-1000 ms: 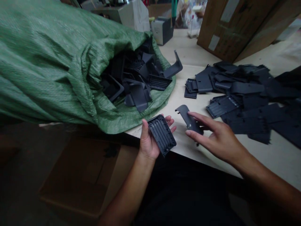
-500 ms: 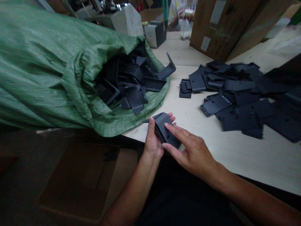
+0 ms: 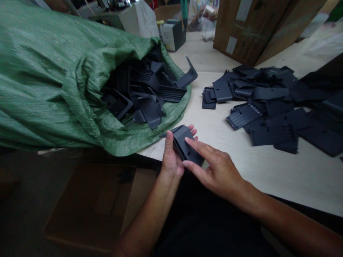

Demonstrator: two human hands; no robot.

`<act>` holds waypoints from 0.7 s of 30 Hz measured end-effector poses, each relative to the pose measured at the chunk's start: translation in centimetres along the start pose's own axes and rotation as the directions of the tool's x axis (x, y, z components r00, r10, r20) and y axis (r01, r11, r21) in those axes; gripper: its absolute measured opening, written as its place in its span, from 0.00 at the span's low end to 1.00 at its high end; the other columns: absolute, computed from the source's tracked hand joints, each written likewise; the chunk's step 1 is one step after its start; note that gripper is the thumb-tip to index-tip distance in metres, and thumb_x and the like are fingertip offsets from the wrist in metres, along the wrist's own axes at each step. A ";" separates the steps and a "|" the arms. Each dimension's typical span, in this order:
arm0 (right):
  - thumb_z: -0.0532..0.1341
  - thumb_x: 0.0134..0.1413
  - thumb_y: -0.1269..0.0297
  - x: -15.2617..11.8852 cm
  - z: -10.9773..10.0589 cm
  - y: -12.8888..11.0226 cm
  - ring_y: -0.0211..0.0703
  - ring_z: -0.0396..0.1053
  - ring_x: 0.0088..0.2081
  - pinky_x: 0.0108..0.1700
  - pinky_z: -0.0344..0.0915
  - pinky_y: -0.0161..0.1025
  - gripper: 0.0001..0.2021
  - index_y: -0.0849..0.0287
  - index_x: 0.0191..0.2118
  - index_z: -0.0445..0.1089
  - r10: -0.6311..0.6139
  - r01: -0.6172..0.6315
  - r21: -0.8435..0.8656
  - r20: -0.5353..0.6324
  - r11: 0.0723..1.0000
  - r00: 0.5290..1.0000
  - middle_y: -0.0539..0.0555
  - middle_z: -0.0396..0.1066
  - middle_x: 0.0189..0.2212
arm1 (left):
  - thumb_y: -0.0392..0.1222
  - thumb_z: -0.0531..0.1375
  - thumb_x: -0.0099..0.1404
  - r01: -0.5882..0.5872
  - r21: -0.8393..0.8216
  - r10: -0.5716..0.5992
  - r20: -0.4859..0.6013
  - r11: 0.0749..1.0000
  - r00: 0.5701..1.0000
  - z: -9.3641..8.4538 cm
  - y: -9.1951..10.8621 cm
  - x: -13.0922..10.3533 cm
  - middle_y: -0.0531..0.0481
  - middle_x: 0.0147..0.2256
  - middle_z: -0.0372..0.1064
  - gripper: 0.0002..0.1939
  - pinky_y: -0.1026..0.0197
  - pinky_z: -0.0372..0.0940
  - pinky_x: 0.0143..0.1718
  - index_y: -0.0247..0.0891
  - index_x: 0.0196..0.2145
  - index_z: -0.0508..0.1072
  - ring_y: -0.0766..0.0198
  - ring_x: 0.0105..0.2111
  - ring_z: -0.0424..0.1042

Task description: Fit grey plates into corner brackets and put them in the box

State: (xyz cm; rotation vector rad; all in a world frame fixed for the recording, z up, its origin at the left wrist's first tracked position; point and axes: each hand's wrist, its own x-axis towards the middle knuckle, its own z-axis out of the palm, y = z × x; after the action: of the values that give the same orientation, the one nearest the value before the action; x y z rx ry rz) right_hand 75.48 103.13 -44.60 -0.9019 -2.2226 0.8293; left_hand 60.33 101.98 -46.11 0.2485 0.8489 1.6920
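A dark grey bent plastic part point(image 3: 187, 144) lies across my left hand point(image 3: 173, 157), whose thumb presses its left edge while the fingertips show beyond the far side. My right hand point(image 3: 214, 166) grips the same part from the right, with thumb and fingers on its upper face and near edge. A thin flap of the part sticks out to the left, towards the green woven sack point(image 3: 128, 142). From the sack's mouth spill several similar bent plastic parts point(image 3: 150, 109).
Flat and ribbed dark plastic parts point(image 3: 270, 119) lie heaped on the right of the pale table point(image 3: 211, 139). A large cardboard box point(image 3: 249, 32) and a small box point(image 3: 173, 35) stand behind. An open carton point(image 3: 88, 207) sits below the table. Another person's hand point(image 3: 197, 18) shows at the back.
The view has shifted slightly, so the scene sits a little further left and higher. Both hands keep their hold on the plastic part, with almost the same pose.
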 end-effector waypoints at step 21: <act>0.72 0.65 0.52 1.7 -1.2 0.0 0.53 0.78 0.56 0.59 0.76 0.48 0.32 0.50 0.71 0.69 0.108 -0.088 0.342 -0.039 0.936 0.993 0.58 0.77 0.61 | 0.65 0.63 0.68 -0.026 0.077 0.013 0.167 0.997 0.986 1.3 1.6 -0.4 0.37 0.59 0.77 0.30 0.38 0.66 0.66 0.38 0.55 0.80 0.37 0.66 0.70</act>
State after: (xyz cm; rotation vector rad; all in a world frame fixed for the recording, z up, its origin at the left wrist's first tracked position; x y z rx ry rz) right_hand 75.32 104.73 -43.38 -0.8585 -1.9167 1.1759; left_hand 60.01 102.08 -44.06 0.4476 0.7916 1.6325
